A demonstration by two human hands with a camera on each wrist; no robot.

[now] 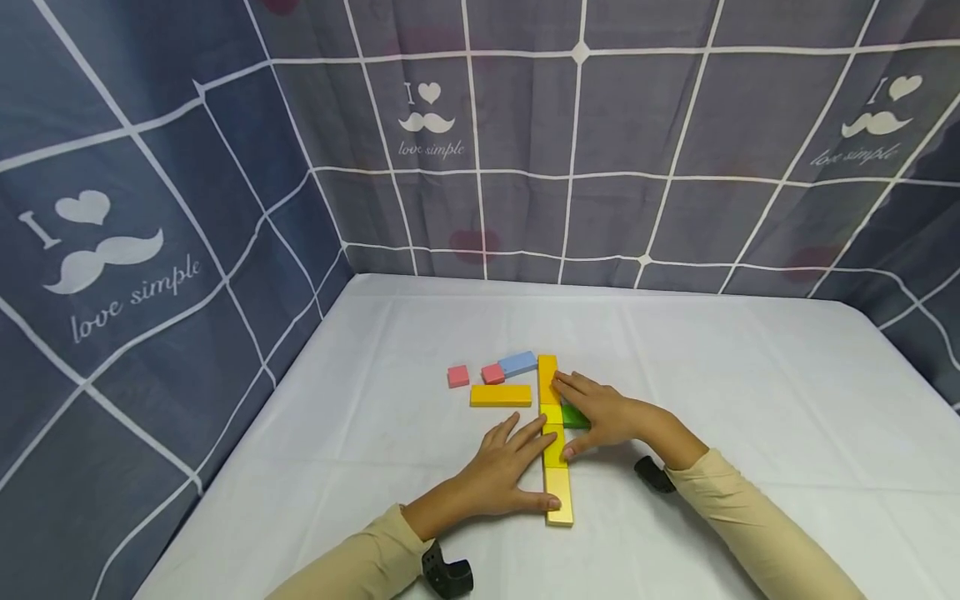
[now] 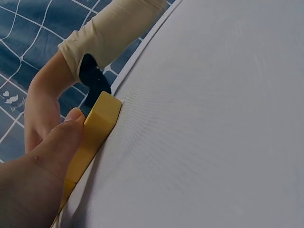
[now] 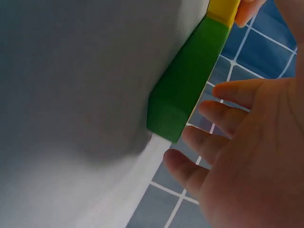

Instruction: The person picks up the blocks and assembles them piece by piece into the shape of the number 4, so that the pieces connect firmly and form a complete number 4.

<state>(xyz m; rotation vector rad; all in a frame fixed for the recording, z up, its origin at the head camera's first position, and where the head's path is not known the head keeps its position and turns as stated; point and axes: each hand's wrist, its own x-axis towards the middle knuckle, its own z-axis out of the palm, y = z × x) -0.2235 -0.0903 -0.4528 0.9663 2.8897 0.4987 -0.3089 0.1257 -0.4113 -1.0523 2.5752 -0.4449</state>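
Observation:
Several yellow blocks lie end to end in a column, from an orange-yellow block [image 1: 548, 371] at the far end to a pale yellow block [image 1: 558, 492] nearest me. From the column's right side a green block [image 1: 576, 417] sticks out, partly under my right hand [image 1: 609, 414]. That hand has its fingertips at the orange-yellow block and its thumb beside the middle yellow block [image 1: 555, 454]. My left hand [image 1: 498, 475] spreads its fingers along the column's left side, with the thumb touching the pale block. In the right wrist view, the green block [image 3: 183, 80] stands apart from several fingers.
Left of the column lies a separate yellow bar [image 1: 501, 396]. Beyond it are a blue block [image 1: 517, 364], a pink block [image 1: 492, 373] touching it, and another pink block [image 1: 458, 377]. A white cloth [image 1: 712, 358] covers the table; grey patterned curtains [image 1: 525, 133] hang behind it.

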